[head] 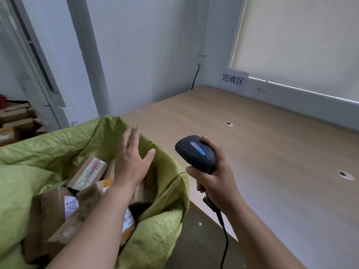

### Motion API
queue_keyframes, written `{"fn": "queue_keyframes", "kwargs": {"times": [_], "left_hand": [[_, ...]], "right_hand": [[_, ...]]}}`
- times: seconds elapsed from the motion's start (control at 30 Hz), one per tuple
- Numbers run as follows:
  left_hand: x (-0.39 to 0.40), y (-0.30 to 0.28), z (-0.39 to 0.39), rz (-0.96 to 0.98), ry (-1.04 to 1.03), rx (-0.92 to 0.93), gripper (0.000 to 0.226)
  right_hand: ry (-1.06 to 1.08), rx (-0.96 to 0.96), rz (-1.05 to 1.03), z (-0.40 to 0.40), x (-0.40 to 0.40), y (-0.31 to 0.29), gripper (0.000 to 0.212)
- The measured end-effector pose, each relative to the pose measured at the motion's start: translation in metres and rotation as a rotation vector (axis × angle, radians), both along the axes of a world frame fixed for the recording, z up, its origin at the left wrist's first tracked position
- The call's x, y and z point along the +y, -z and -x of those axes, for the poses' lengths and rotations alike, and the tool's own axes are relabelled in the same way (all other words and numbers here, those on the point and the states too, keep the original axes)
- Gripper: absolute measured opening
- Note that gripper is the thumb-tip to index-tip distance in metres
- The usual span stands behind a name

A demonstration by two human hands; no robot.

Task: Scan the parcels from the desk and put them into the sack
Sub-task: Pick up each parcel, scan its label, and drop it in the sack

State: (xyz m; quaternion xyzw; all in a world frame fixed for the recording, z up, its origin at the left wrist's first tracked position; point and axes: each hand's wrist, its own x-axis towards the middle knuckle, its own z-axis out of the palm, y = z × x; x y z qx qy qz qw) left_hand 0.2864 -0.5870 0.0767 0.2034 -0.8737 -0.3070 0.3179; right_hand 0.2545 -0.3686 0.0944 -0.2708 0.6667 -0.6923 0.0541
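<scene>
A green woven sack [161, 226] stands open at the lower left, beside the wooden desk [272, 152]. Several cardboard parcels [58, 214] lie inside it, one taped box [88, 172] near the top. My left hand [132, 162] hovers over the sack's mouth with fingers spread and straight, holding nothing. My right hand [215, 181] grips the handle of a black barcode scanner [196, 152] with a blue stripe, held above the desk's left edge. Its cable hangs down below my wrist.
A paper sign [232, 79] leans against the wall at the desk's far edge. Two cable holes [229, 124] [345, 174] sit in the desktop. More cardboard boxes [15, 121] are stacked on the floor at far left. A black cord [195, 76] runs down the wall.
</scene>
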Motion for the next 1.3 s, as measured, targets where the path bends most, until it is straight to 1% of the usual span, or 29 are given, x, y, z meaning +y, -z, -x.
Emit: {"fn": "queue_keyframes", "kwargs": {"times": [0.17,0.3,0.5,0.67,0.9,1.1,1.3], "left_hand": [[0.083,-0.001,0.018,0.018,0.154,-0.02,0.076],[0.167,-0.001,0.022,0.035,0.275,-0.033,0.077],[0.301,-0.001,0.018,0.029,0.457,-0.038,0.077],[0.4,0.001,0.013,0.049,0.585,-0.022,0.077],[0.527,0.017,0.003,0.043,0.764,-0.001,0.076],[0.614,0.021,-0.001,0.056,0.884,0.004,0.076],[0.674,0.018,0.013,0.124,0.993,-0.001,0.076]], "right_hand": [[0.136,-0.006,-0.01,-0.008,0.077,-0.001,0.074],[0.235,-0.002,0.011,-0.021,0.151,-0.006,0.073],[0.371,0.0,0.051,-0.048,0.264,-0.012,0.067],[0.479,0.003,0.05,-0.067,0.351,-0.007,0.066],[0.636,0.005,0.015,-0.095,0.47,0.006,0.072],[0.762,0.032,0.016,-0.114,0.548,0.009,0.074],[0.911,0.053,0.032,-0.121,0.602,0.007,0.072]]}}
